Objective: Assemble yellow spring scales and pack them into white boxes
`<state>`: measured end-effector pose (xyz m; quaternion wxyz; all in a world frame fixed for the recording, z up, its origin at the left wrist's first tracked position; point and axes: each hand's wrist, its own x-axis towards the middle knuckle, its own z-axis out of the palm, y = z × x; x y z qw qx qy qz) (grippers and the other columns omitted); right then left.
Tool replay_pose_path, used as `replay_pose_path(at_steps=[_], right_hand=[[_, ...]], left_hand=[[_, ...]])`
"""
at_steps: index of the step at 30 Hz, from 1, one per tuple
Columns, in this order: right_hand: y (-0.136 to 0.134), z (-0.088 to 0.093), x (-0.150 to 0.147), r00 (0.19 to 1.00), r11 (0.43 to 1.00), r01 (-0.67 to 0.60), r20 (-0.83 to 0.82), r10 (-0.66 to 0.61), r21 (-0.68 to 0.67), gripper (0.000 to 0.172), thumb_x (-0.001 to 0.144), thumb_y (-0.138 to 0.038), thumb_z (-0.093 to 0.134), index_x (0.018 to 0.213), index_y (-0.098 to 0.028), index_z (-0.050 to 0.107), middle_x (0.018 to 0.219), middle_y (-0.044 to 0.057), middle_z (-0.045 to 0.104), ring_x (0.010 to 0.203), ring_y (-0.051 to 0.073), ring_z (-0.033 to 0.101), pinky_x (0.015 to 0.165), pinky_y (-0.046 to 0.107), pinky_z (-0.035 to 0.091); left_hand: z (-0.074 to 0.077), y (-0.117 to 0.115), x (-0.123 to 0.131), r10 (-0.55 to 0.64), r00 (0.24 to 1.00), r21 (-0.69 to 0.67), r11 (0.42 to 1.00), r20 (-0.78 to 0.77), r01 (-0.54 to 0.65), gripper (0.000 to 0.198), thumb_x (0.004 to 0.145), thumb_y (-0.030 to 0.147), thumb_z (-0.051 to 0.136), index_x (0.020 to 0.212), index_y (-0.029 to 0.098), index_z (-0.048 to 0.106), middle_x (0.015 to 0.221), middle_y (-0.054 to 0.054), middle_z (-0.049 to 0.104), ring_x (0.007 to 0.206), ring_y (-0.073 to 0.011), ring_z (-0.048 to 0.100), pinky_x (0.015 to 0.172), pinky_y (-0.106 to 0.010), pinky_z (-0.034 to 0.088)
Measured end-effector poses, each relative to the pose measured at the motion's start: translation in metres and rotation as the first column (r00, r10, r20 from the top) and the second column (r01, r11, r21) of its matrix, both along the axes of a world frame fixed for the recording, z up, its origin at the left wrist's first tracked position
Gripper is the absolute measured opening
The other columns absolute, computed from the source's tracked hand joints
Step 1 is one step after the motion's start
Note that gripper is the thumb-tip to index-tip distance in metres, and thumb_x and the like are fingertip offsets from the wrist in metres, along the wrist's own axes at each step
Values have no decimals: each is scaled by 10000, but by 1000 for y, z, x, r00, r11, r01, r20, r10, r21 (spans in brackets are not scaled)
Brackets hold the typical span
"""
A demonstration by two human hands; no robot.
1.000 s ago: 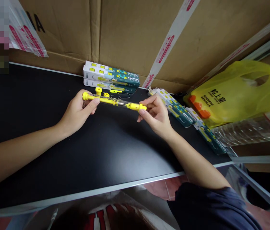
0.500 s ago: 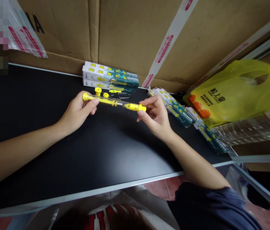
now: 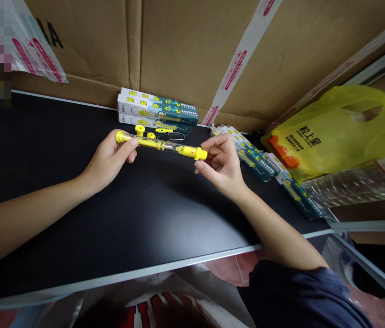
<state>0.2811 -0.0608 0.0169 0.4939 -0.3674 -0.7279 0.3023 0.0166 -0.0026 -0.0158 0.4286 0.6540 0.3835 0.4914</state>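
A spring scale (image 3: pixel 165 145) with a clear tube and yellow inner parts lies across between my hands, above the dark table. My left hand (image 3: pixel 112 152) is closed round its left end, thumb along the tube. Around the yellow cap (image 3: pixel 201 154) at the right end, the thumb and index finger of my right hand (image 3: pixel 223 168) are parted, and the cap shows between them. Whether a fingertip still touches it is hard to tell. Behind the tube lie small yellow caps (image 3: pixel 140 130), a yellow slip piece (image 3: pixel 164 130) and a metal hook (image 3: pixel 177 136).
Printed spring scale boxes (image 3: pixel 158 109) are stacked against a large cardboard box (image 3: pixel 192 54). More such boxes (image 3: pixel 254 155) lie to the right. A yellow plastic bag (image 3: pixel 336 132) rests beyond them at the right. The black table (image 3: pixel 110 237) has a pale front edge.
The spring scale has shifted slightly left with my left hand. My right thumb and index finger have loosened from the end cap, leaving more of it visible.
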Motion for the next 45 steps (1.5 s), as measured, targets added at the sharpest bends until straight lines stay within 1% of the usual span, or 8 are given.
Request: replay_pose_path(at_steps=[2, 7, 12, 17, 21, 25, 35, 45], right_hand=[[0, 0, -2, 1000, 1000, 4, 6, -4, -11, 397, 836, -416, 771, 1069, -271, 484, 801, -34, 564, 650, 116, 564, 571, 266, 513], [2, -5, -4, 999, 998, 33, 14, -33, -58, 340, 838, -415, 764, 1010, -238, 532, 791, -28, 588, 640, 102, 589, 565, 249, 499], [3, -8, -4, 998, 996, 62, 7, -62, -65, 370, 813, -450, 778, 986, -227, 538, 740, -41, 589, 608, 98, 595, 542, 238, 483], [2, -8, -4, 998, 997, 63, 2, -63, -51, 354, 779, -392, 820, 965, -213, 578, 750, -31, 627, 615, 89, 596, 555, 222, 479], [2, -8, -4, 993, 992, 119, 10, -118, -34, 390, 745, -445, 839, 961, -211, 613, 788, -15, 647, 647, 105, 608, 584, 241, 511], [1, -8, -3, 989, 989, 151, -1, -151, -3, 429, 718, -474, 855, 979, -217, 633, 834, -1, 657, 662, 116, 618, 601, 256, 530], [3, -12, -1, 981, 985, 169, 87, -171, 29, 393, 796, -510, 778, 1000, -219, 608, 889, 15, 640, 715, 129, 638, 657, 281, 565], [2, -12, -2, 997, 998, 53, 63, -51, -34, 341, 861, -461, 725, 989, -238, 501, 804, -23, 636, 616, 114, 653, 526, 250, 489]], left_hand=[[2, 0, 1, 14, 999, 0, 1000, 31, -14, 273, 881, 450, 638, 861, 226, 484, 623, 42, 532, 607, -131, 495, 631, -300, 399], [4, 0, 2, 47, 994, -22, 999, 103, -45, 373, 765, 489, 776, 857, 230, 523, 599, 48, 518, 569, -123, 481, 558, -279, 384], [3, 3, 2, 134, 975, -47, 991, 177, -128, 341, 679, 434, 859, 808, 214, 632, 660, 27, 539, 574, -105, 471, 547, -260, 391], [3, 1, 3, 109, 986, -22, 994, 129, -107, 266, 769, 421, 796, 877, 213, 670, 651, 21, 538, 580, -115, 484, 552, -261, 405], [4, -4, 2, 103, 995, 21, 994, 2, -103, 274, 867, 426, 700, 1019, 206, 646, 669, 25, 550, 590, -111, 509, 563, -251, 414], [6, -8, 1, 112, 990, 42, 993, -87, -108, 268, 904, 439, 646, 1019, 197, 633, 669, 21, 544, 586, -115, 498, 550, -253, 404], [5, -8, 0, 119, 989, 54, 992, -86, -115, 260, 888, 451, 647, 961, 212, 577, 701, 19, 539, 616, -124, 500, 569, -269, 388], [5, -7, 1, 95, 995, 42, 995, -28, -94, 291, 850, 481, 693, 937, 224, 588, 665, 19, 529, 592, -131, 492, 545, -275, 387]])
